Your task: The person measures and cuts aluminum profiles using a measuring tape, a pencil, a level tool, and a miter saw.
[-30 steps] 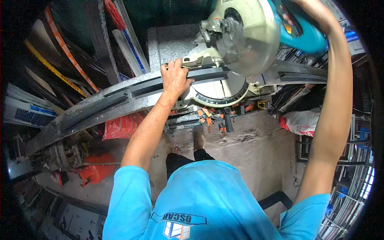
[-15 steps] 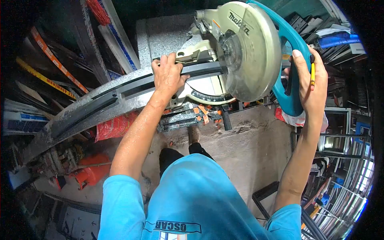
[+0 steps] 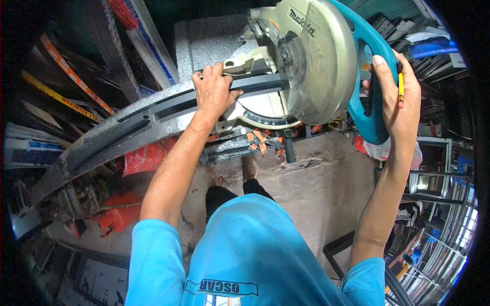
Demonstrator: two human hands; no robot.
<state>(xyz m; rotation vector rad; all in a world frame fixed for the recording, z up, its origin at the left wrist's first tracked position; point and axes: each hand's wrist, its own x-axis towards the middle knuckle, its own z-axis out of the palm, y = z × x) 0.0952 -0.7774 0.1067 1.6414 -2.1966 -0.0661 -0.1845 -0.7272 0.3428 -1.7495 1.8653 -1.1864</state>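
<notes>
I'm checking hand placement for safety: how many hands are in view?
2: the left hand is on the dark bar, the right hand on the saw handle. No others show.

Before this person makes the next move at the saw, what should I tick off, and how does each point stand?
1. Left hand on the dark bar: ok, gripping it.
2. Left hand apart from the clear guard: ok, a gap shows.
3. Right hand on the teal handle: ok.
4. Right hand free of other items: not ok, a yellow pencil lies along it.
5. Saw switched off: cannot tell.
</notes>
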